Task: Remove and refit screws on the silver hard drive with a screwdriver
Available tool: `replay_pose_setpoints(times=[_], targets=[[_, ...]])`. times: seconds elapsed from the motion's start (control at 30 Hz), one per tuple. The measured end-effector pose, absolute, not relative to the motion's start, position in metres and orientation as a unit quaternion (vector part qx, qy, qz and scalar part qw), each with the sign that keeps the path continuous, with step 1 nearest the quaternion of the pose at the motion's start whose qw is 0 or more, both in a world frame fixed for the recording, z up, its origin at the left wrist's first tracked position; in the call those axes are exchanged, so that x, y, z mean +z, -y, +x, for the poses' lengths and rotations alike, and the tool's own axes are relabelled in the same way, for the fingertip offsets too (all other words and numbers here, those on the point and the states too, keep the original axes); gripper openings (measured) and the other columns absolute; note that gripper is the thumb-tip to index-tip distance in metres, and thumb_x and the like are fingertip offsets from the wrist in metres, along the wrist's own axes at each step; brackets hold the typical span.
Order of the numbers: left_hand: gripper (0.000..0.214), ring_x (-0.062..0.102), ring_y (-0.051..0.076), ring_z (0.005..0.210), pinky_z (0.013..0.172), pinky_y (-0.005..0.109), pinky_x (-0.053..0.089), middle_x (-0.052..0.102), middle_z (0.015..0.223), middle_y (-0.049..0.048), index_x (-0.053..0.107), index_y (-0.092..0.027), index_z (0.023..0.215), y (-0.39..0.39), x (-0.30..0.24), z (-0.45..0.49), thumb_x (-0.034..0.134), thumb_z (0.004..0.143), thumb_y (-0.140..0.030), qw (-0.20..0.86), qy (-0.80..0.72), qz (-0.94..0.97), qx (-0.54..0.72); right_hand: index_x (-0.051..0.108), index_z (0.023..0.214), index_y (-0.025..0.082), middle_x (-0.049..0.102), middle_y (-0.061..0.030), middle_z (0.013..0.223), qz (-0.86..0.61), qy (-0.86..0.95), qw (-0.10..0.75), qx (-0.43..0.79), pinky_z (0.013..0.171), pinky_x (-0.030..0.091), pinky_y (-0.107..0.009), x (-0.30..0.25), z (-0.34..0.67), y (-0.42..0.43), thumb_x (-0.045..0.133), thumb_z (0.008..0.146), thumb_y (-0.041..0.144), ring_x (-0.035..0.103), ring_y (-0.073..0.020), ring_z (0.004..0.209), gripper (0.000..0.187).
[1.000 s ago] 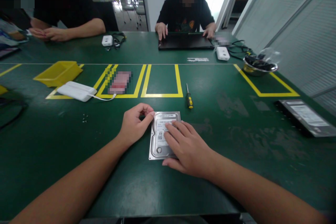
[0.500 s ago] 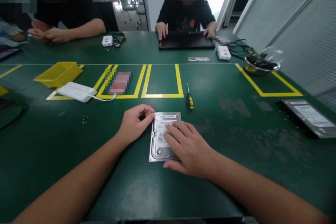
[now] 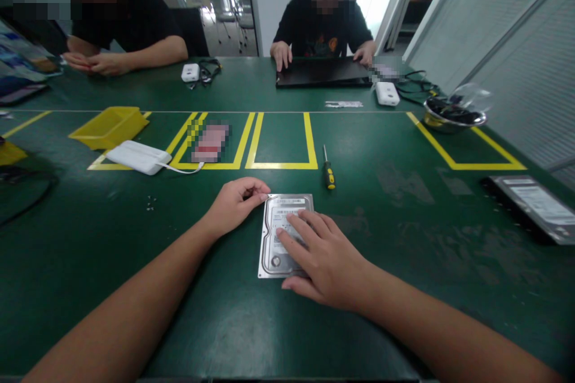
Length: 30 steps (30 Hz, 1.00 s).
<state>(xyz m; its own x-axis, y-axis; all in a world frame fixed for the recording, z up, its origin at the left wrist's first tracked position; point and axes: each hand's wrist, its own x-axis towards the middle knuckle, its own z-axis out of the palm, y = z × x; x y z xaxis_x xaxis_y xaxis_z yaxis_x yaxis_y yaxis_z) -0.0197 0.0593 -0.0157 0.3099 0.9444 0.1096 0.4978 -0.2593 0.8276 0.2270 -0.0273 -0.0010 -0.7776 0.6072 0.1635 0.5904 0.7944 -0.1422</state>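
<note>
A silver hard drive (image 3: 272,251) with a white label lies flat on the green table, top side up. My left hand (image 3: 238,203) is at its far left corner, thumb and index fingertips pinched together there. Whether something small is also between those fingertips is hidden. Across the right part of the drive rests my right hand (image 3: 323,257), its fingers stretched out over the label and the thumb by the near edge. Beyond the drive, a yellow-and-black screwdriver (image 3: 329,173) points away from me. Several small screws (image 3: 150,202) lie left of my left hand.
A second hard drive (image 3: 539,206) lies at the right. Farther off are a yellow bin (image 3: 110,128), a white power bank (image 3: 139,157) cabled to a blurred phone (image 3: 211,142), and a metal bowl (image 3: 453,122). Across the table, one person touches a black laptop (image 3: 323,73); another sits left.
The whole view has shifted slightly, so things appear a little farther right and lower. Both hands keep nearly the same place on the hard drive.
</note>
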Motion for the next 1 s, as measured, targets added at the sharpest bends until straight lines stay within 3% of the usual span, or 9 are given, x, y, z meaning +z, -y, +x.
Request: replay_pose_setpoints(times=[0.37, 1.0], targets=[[0.023, 0.059, 0.012, 0.071, 0.065, 0.024, 0.045, 0.067, 0.080, 0.0025, 0.068, -0.013, 0.094, -0.070, -0.013, -0.024, 0.069, 0.084, -0.034, 0.472, -0.473, 0.689, 0.281, 0.046, 0.144, 0.013, 0.041, -0.0224, 0.150, -0.319, 0.942, 0.101, 0.039, 0.105, 0.038, -0.060, -0.003, 0.227, 0.029, 0.047, 0.093, 0.063, 0.035, -0.0423, 0.135, 0.072], [0.028, 0.057, 0.012, 0.067, 0.061, 0.023, 0.042, 0.066, 0.075, 0.0018, 0.069, -0.013, 0.091, -0.069, -0.007, -0.020, 0.076, 0.077, -0.036, 0.510, -0.495, 0.643, 0.285, 0.044, 0.145, 0.013, 0.040, -0.0233, 0.151, -0.321, 0.941, 0.104, 0.036, 0.103, 0.041, -0.060, -0.003, 0.227, 0.030, 0.050, 0.092, 0.063, 0.034, -0.0433, 0.137, 0.073]])
